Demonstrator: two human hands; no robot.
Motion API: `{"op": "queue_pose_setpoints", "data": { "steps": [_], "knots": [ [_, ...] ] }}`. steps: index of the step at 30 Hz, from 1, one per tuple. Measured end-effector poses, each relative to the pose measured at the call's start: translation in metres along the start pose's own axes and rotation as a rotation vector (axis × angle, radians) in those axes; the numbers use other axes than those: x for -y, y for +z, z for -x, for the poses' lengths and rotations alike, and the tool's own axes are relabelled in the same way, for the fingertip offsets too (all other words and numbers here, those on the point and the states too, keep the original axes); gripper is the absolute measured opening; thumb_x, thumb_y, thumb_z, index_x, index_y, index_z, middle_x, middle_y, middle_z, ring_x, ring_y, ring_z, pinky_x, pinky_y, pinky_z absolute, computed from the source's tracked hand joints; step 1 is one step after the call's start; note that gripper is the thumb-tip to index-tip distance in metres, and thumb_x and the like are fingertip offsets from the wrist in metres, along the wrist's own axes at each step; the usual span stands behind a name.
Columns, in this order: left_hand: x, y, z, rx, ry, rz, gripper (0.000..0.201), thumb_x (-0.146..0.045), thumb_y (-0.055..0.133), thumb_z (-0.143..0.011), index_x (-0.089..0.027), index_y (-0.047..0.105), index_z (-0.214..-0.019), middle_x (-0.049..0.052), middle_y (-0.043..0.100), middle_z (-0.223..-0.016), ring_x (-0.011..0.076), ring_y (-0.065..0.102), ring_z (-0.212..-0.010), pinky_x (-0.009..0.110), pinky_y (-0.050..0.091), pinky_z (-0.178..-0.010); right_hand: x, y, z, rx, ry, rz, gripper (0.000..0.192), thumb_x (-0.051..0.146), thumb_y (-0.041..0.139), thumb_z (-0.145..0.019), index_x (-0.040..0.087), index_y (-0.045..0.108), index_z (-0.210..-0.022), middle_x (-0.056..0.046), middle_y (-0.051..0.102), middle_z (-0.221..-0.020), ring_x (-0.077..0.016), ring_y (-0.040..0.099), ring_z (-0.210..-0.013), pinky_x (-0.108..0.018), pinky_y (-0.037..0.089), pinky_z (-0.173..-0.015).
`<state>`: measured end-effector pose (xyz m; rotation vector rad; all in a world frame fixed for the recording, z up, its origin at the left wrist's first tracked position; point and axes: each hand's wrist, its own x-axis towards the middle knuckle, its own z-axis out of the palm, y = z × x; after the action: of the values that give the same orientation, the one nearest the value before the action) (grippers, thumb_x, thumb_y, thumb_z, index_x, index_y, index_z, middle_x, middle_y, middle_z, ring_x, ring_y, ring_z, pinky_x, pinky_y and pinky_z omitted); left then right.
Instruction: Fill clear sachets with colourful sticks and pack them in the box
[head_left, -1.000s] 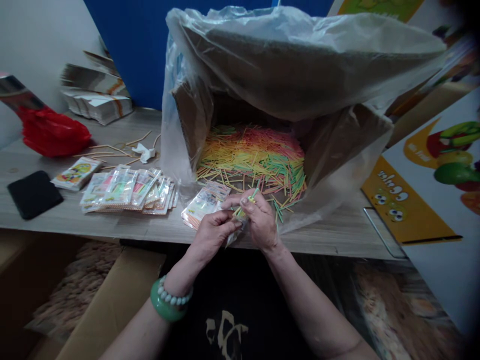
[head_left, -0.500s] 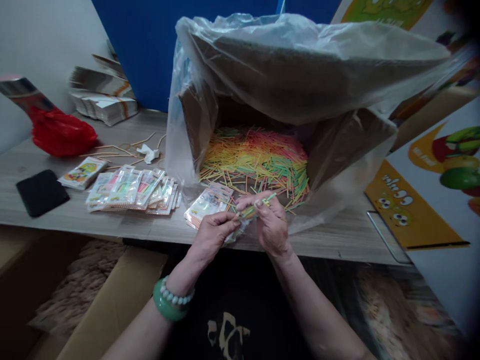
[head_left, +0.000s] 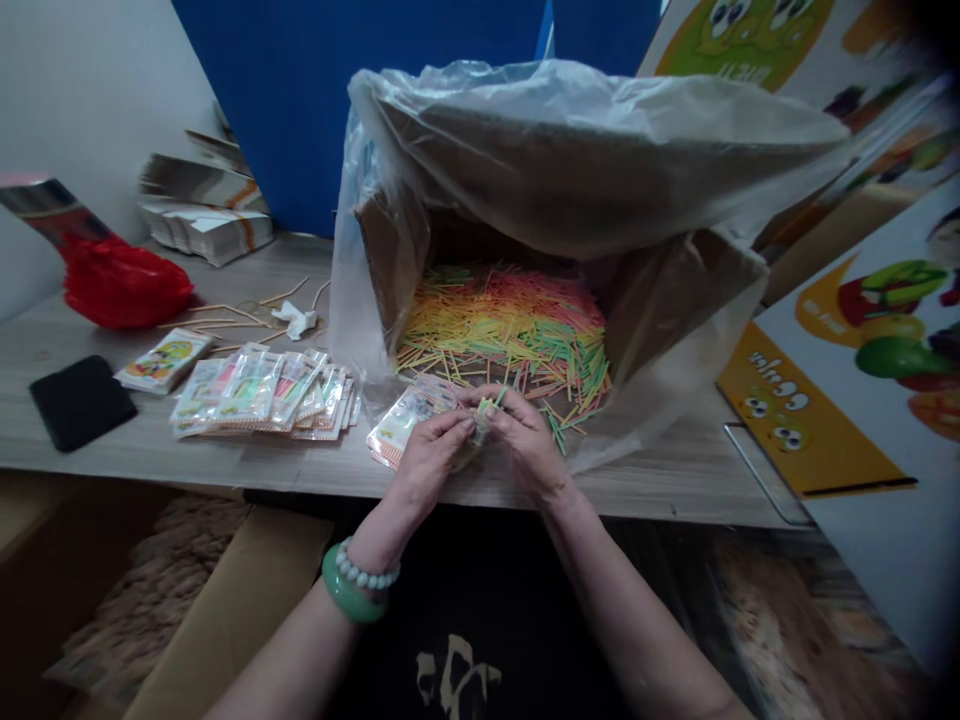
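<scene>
My left hand (head_left: 435,455) is closed, its thumb and fingers pinching a small clear plastic packet (head_left: 469,452) just above the table's front edge. Close against it, my right hand (head_left: 525,438) is closed on a few thin coloured sticks (head_left: 490,404), yellow and green, at the packet's upper end. Fingers hide how far the sticks reach into it. Behind both hands, a heap of pink, orange, yellow and green sticks (head_left: 510,315) lies in a carton on its side, lined with a clear plastic bag (head_left: 675,390). Flat packets (head_left: 397,425) lie beside my left hand.
Filled packets (head_left: 251,390) overlap on the table's left, near a stack of printed cards (head_left: 165,362), a black flat object (head_left: 82,402) and a red plastic bag (head_left: 124,280). Rubber bands (head_left: 232,315) lie behind. A printed carton (head_left: 825,400) stands at the right.
My right hand has moved left with the sticks, up against my left hand and the packet. The whole view has shifted slightly.
</scene>
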<state>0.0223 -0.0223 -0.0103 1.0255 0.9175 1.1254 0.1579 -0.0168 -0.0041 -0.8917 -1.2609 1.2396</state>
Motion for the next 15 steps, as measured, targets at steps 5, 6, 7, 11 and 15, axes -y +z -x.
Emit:
{"op": "queue_pose_setpoints", "data": {
  "steps": [5,6,7,11,15],
  "knots": [
    [0.007,0.001,0.0,-0.074,0.033,0.101,0.024,-0.038,0.077,-0.073,-0.015,0.075,-0.08,0.003,0.068,-0.08,0.0143,0.056,-0.075,0.026,0.044,-0.072,0.003,-0.001,-0.002,-0.021,-0.006,0.06,0.018,0.038,0.066,-0.084,0.025,0.077,-0.09,-0.003,0.075,-0.108,-0.0225,0.065,-0.111,-0.04,0.046,-0.105],
    [0.008,0.0,0.001,-0.098,0.036,0.102,0.024,-0.038,0.076,-0.073,-0.015,0.075,-0.08,0.003,0.068,-0.079,0.0141,0.056,-0.074,0.026,0.044,-0.072,0.001,0.0,0.0,-0.016,0.02,0.071,0.018,0.038,0.069,-0.081,0.025,0.078,-0.088,-0.004,0.075,-0.108,-0.0237,0.065,-0.112,-0.042,0.046,-0.106],
    [0.009,0.0,0.002,-0.116,0.04,0.093,0.024,-0.038,0.076,-0.073,-0.015,0.075,-0.08,0.002,0.068,-0.078,0.0142,0.056,-0.074,0.026,0.044,-0.072,0.0,0.002,0.002,-0.024,0.045,0.073,0.018,0.038,0.07,-0.079,0.025,0.079,-0.089,-0.004,0.075,-0.109,-0.0247,0.065,-0.113,-0.043,0.045,-0.106],
    [0.01,-0.003,0.008,-0.128,0.064,0.056,0.025,-0.039,0.075,-0.075,-0.016,0.076,-0.084,0.003,0.07,-0.082,0.016,0.058,-0.078,0.027,0.046,-0.076,-0.003,0.007,0.009,-0.137,0.057,0.003,0.021,0.037,0.068,-0.081,0.025,0.079,-0.094,-0.005,0.074,-0.113,-0.0248,0.065,-0.114,-0.044,0.046,-0.106],
    [0.009,-0.007,0.01,-0.149,0.066,0.078,0.024,-0.04,0.076,-0.074,-0.017,0.076,-0.083,0.003,0.07,-0.08,0.0153,0.058,-0.077,0.027,0.046,-0.076,0.001,0.011,0.01,-0.074,0.09,0.09,0.023,0.037,0.068,-0.081,0.023,0.078,-0.096,-0.005,0.075,-0.109,-0.0246,0.066,-0.11,-0.043,0.046,-0.104]
  ]
}}
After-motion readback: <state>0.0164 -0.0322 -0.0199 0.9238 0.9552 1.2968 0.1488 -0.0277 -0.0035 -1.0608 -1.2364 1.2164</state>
